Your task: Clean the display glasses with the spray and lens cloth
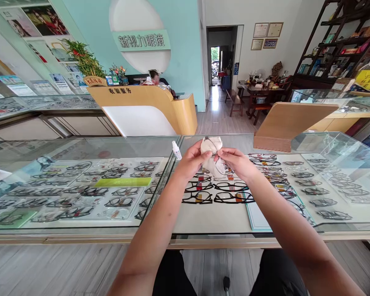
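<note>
Above the glass counter, my left hand (193,159) is closed on a whitish cloth (211,144), its thumb pressed against the front. A pair of thin-rimmed eyeglasses (223,167) is held between the hands; one lens lies against the cloth and the other hangs lower right. My right hand (237,162) pinches the eyeglasses by the frame near the middle. Fingers and cloth hide part of the frame. Left of my hands, a small white spray bottle (176,151) stands upright on the counter top.
Under the glass of the counter (200,222) lie rows of spectacle frames (233,197). A brown board stand (291,123) rises on the counter at right. Beyond is a wooden reception desk (135,98) with a person partly visible behind it. Dark shelves (333,45) stand at the far right.
</note>
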`<state>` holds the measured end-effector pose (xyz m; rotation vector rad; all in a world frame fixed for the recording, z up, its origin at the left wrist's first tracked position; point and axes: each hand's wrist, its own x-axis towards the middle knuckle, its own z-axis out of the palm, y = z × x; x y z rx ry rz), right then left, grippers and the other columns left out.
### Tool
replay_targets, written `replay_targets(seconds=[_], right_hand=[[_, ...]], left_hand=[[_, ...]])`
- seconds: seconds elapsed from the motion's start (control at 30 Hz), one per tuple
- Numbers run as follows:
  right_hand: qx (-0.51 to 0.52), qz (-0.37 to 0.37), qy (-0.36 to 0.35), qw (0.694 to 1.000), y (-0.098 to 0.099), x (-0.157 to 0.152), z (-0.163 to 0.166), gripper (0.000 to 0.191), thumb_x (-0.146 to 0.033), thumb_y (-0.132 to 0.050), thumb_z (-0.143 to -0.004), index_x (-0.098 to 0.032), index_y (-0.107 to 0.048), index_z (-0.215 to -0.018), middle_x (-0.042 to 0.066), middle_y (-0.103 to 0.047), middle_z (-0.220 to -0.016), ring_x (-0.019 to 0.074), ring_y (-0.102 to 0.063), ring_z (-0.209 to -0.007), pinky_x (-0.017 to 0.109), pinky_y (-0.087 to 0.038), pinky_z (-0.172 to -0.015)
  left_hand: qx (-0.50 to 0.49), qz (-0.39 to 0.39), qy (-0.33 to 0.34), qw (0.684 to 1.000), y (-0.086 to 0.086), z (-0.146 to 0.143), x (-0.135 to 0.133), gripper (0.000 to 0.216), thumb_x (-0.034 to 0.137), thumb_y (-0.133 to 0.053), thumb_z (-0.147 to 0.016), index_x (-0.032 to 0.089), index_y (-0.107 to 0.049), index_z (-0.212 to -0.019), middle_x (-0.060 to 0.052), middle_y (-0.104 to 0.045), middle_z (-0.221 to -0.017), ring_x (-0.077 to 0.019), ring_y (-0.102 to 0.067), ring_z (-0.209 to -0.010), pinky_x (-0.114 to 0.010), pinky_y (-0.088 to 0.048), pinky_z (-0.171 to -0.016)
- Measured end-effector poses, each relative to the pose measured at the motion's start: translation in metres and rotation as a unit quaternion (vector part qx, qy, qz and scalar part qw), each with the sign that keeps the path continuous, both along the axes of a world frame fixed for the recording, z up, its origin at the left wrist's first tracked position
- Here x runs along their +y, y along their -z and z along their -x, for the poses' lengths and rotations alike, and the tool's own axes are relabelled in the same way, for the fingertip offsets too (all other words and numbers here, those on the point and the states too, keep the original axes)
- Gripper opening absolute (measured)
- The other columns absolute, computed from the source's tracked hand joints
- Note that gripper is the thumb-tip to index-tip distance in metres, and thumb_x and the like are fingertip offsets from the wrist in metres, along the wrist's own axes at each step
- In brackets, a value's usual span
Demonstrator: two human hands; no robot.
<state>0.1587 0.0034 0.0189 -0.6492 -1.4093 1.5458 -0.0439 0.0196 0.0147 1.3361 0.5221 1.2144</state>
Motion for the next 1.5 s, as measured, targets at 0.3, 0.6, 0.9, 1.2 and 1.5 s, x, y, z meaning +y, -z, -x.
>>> replay_targets(seconds=[0.3,0.6,0.9,1.2,1.5], right_hand=[[-0.015,-0.018,-0.022,0.999,0.014,-0.001,0.011,0.038,-0.057,-0.081,-0.092,-0.020,-0.081,-0.088,0.003,-0.070,-0.091,0.0188,-0.059,-0.089,0.032,-0.043,-0.084],[-0.008,-0.009,-0.006,1.000,0.002,0.003,-0.003,0.036,-0.055,-0.085,-0.089,-0.019,-0.081,-0.085,0.001,-0.068,-0.084,0.0154,-0.055,-0.079,0.029,-0.039,-0.076],[-0.002,0.011,-0.040,0.999,0.020,0.002,0.012,0.040,-0.059,-0.088,-0.086,-0.019,-0.083,-0.089,0.003,-0.071,-0.086,0.0166,-0.056,-0.081,0.031,-0.042,-0.078],[0.060,0.030,0.022,0.998,0.007,0.002,0.009,0.038,-0.057,-0.091,-0.081,-0.020,-0.082,-0.082,0.003,-0.070,-0.085,0.0145,-0.057,-0.074,0.029,-0.046,-0.069],[0.113,0.013,0.064,0.991,-0.009,0.014,-0.021,0.033,-0.053,-0.090,-0.081,-0.022,-0.081,-0.083,0.007,-0.074,-0.101,0.0214,-0.070,-0.103,0.034,-0.059,-0.094]], left_hand=[[-0.014,-0.034,-0.149,0.988,0.004,-0.014,-0.009,0.040,0.053,-0.093,-0.081,0.018,-0.077,-0.091,0.000,-0.070,-0.067,-0.0116,-0.058,-0.051,-0.026,-0.046,-0.053],[-0.007,-0.012,-0.088,0.996,0.011,-0.008,0.002,0.051,0.056,-0.093,-0.080,0.019,-0.080,-0.112,-0.005,-0.079,-0.091,-0.0162,-0.070,-0.073,-0.027,-0.054,-0.067],[-0.002,-0.040,-0.160,0.986,0.001,-0.016,-0.015,0.043,0.056,-0.091,-0.082,0.018,-0.074,-0.086,0.000,-0.069,-0.068,-0.0094,-0.056,-0.047,-0.025,-0.046,-0.050],[-0.093,0.021,-0.202,0.975,0.020,-0.016,0.012,0.055,0.075,-0.081,-0.083,0.021,-0.071,-0.080,-0.001,-0.069,-0.069,-0.0172,-0.068,-0.063,-0.029,-0.053,-0.059],[-0.127,0.036,-0.288,0.949,0.028,-0.006,0.026,0.057,0.076,-0.084,-0.079,0.022,-0.070,-0.090,-0.002,-0.076,-0.089,-0.0168,-0.070,-0.082,-0.031,-0.054,-0.079]])
